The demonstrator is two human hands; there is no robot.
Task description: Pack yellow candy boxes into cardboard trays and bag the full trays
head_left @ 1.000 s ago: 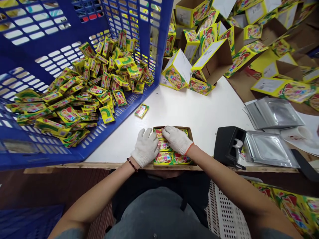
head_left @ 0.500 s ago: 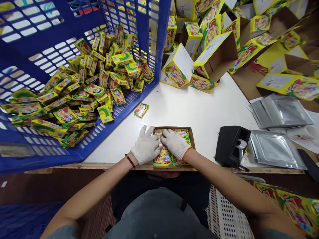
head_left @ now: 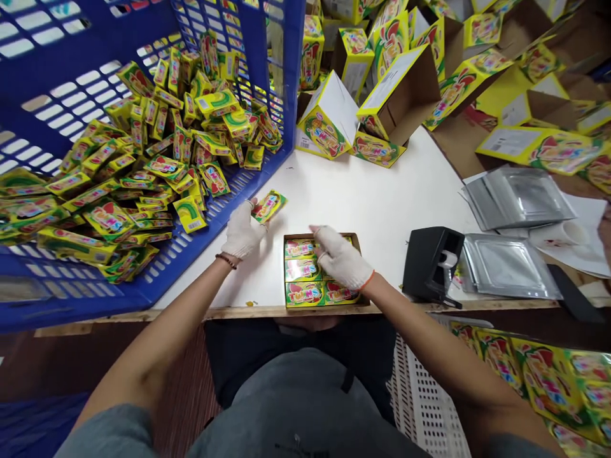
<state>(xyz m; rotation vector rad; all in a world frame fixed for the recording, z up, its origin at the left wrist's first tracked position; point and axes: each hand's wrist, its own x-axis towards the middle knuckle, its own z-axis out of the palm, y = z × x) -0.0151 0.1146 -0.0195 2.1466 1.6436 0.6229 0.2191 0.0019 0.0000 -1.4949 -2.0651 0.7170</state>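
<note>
My left hand [head_left: 243, 230], in a white glove, grips the near end of a small yellow-green candy box [head_left: 269, 207] just above the white table. In front of me, at the table's front edge, an open shallow carton [head_left: 361, 267] holds rows of similar small boxes. My right hand [head_left: 342, 257], also gloved, lies over the carton's right half with its fingers apart and hides some of the boxes under it. Nothing shows in its grasp.
A blue crate [head_left: 157, 289] heaped with small boxes stands at the left. Empty display cartons [head_left: 329, 124] pile up at the back right. A black tape dispenser [head_left: 429, 264] and clear plastic trays [head_left: 508, 267] lie to the right.
My left hand has left the carton, moved up and left, and taken hold of the loose candy box. My right hand remains over the carton. The whole view has shifted slightly.
</note>
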